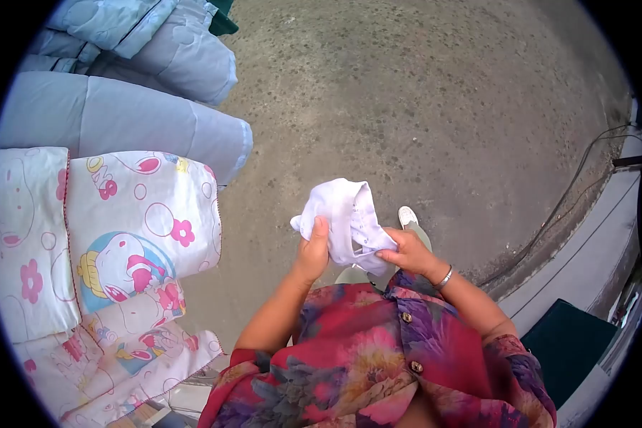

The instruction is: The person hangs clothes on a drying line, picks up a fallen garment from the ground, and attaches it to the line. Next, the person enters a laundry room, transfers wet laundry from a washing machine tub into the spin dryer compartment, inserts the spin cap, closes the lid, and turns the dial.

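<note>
A small pale lavender cloth garment (335, 217) is stretched between my two hands in front of my waist. It has a smooth wide band and a finely patterned part on its right side; its exact kind is hard to tell. My left hand (312, 255) is closed on its left side, with the thumb lying on top of the cloth. At the lower right corner, my right hand (408, 253) pinches the edge between thumb and fingers. A silver bracelet (444, 277) circles my right wrist.
At the left hang or lie a white quilt with pink cartoon prints (143, 214) and pale blue padded quilts (135, 118). Bare concrete ground (349, 93) stretches ahead. Along the right run a black cable (574, 189) and a low ledge (585, 250), with a dark green panel (569, 346) nearby.
</note>
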A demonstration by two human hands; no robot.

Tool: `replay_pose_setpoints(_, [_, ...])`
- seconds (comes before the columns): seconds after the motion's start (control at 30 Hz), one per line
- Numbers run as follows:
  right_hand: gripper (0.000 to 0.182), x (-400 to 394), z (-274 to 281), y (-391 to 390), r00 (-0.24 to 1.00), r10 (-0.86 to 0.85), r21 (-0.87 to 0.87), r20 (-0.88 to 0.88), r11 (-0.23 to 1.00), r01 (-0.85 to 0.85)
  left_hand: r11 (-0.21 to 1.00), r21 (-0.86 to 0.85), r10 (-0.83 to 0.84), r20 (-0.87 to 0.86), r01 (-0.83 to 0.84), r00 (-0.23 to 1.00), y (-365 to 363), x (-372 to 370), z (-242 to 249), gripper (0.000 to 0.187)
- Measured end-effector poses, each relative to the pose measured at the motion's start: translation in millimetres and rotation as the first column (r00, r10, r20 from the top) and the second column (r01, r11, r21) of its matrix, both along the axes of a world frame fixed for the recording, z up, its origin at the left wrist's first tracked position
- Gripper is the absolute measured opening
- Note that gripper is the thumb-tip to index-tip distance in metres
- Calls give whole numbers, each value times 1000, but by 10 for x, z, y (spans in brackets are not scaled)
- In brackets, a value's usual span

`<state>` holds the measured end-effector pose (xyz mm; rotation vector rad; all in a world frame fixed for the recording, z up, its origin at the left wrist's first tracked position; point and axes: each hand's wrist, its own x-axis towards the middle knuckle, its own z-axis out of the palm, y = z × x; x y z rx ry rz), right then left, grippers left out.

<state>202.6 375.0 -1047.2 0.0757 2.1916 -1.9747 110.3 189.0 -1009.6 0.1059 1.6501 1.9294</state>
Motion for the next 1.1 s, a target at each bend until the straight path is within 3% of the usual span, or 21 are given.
replay_pose_setpoints(0.03, [38,-144,-87,135,997,74,-6,-21,997,-75,997,-6,74,-21,-75,997,27,-47,56,54])
replay_pose_setpoints(0.1, [30,-284,-288,377,922,382,331,-61,879,-342,847,524,16,132,-83,991,-20,-88,266,61])
replay_pose_setpoints(0.13, [30,-339,-298,449,898,434,318,-79,864,-390,897,364,209,147,-249,967,30,-14,420,71])
replay_pose_setpoints(0.2, [21,-472,-311,545,779,616,194,114,756,-626,863,317,385,90,-393,918,39,102,659,73])
replay_pose_setpoints(0.23, [21,-519,-382,592,734,674,189,86,712,-676,829,282,490,47,-482,870,31,183,771,74])
replay_pose_setpoints(0.27, [21,-559,-493,646,673,731,210,110,645,-735,730,203,668,-16,-652,744,71,264,859,79])
replay_pose_setpoints(0.33, [20,-709,-665,719,576,809,244,115,539,-806,726,233,678,-91,-647,729,-81,490,1007,81])
replay_pose_setpoints(0.4, [22,-883,-756,798,612,780,366,-128,611,-702,800,310,573,-148,-513,806,-318,710,1093,78])
replay_pose_setpoints(0.43, [22,-1009,-698,816,579,803,377,-140,584,-719,852,433,426,-250,-293,869,-383,728,1202,60])
replay_pose_setpoints(0.5, [24,-1285,-545,834,652,757,662,-36,507,-552,761,556,530,-233,-336,815,-446,1002,1278,38])
replay_pose_setpoints(0.63, [27,-1731,-481,715,604,797,634,27,453,-626,755,430,652,-410,-494,638,-496,1396,1529,28])
replay_pose_setpoints(0.7, [31,-1723,-98,580,414,877,648,243,171,-742,624,240,731,-515,-744,447,-585,1668,1573,26])
replay_pose_setpoints(0.73, [35,-1642,-60,543,238,955,782,178,9,-624,584,209,768,-457,-785,449,-650,1851,1588,24])
replay_pose_setpoints(0.77, [35,-1571,23,528,207,963,796,172,-12,-606,555,226,783,-467,-801,411,-702,2055,1600,24])
replay_pose_setpoints(0.83, [29,-1370,366,470,-96,934,918,343,-355,-176,536,-119,636,-595,-836,492,-760,2427,1615,20])
replay_pose_setpoints(0.87, [30,-1345,294,467,-46,925,924,377,-379,-49,530,-129,638,-590,-838,494,-723,2577,1645,15])
replay_pose_setpoints(0.9, [30,-1321,325,436,-55,924,924,379,-381,-33,518,-119,646,-595,-847,478,-695,2735,1663,15])
replay_pose_setpoints(0.97, [30,-1323,435,348,124,941,945,314,-322,49,559,-122,678,-503,-820,536,-636,3016,1659,16])
replay_pose_setpoints(1.0, [36,-1293,648,319,131,961,967,245,-252,38,491,-68,746,-482,-868,460,-565,3117,1592,17])
replay_pose_setpoints(1.03, [36,-1289,812,290,110,962,965,251,-258,48,471,-61,760,-479,-880,440,-552,3225,1554,17])
replay_pose_setpoints(1.1, [38,-1296,1073,209,164,986,999,-14,21,-43,434,-54,758,-517,-899,397,-576,3437,1556,19])
